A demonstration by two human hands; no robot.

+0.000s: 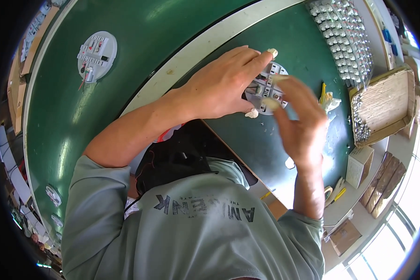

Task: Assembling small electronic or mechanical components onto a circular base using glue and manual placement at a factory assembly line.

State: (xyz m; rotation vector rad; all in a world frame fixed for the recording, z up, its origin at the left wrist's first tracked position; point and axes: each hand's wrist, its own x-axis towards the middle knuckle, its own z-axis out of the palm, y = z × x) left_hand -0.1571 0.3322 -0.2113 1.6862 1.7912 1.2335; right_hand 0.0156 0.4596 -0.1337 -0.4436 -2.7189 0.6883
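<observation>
Item: round pale-grey disc (269,84), between the hands and over the counter (242,135). Done: several small fittings sit on its face. Outstanding: extent cannot be determined, as fingers cover part of it; judged to be mid-work. Orientation: fitted face upward; outline round, so no distinct long axis. Left hand (226,77): thumb and forefinger spread wide, holding the disc by its left side. Right hand (301,114): blurred, half-curled at the disc's right side; whether it grips anything, cannot tell.
</observation>
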